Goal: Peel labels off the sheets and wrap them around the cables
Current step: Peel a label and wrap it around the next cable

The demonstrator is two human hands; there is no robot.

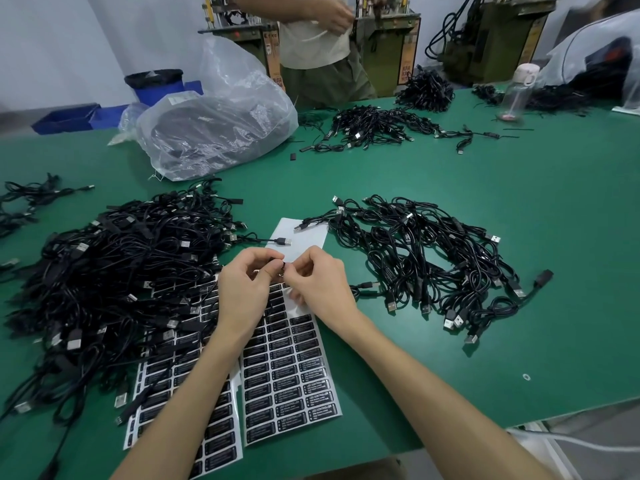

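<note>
My left hand (pixel 247 282) and my right hand (pixel 318 277) meet above the top of the label sheets, fingertips together. Between them they pinch a small black piece (pixel 283 267), which looks like a cable with a label on it; fingers hide most of it. Two sheets of black labels (pixel 291 372) with white print lie under my forearms, and a bare white backing sheet (pixel 304 237) lies just beyond the hands. A big heap of black USB cables (pixel 114 271) lies to the left, partly over the left sheet. A looser heap of cables (pixel 426 258) lies to the right.
The green table (pixel 450 174) carries a clear plastic bag of dark goods (pixel 214 123) at the back left and more cable piles (pixel 367 128) at the back. A person (pixel 318 39) stands across the table by machines. A clear bottle (pixel 517 91) stands at the back right.
</note>
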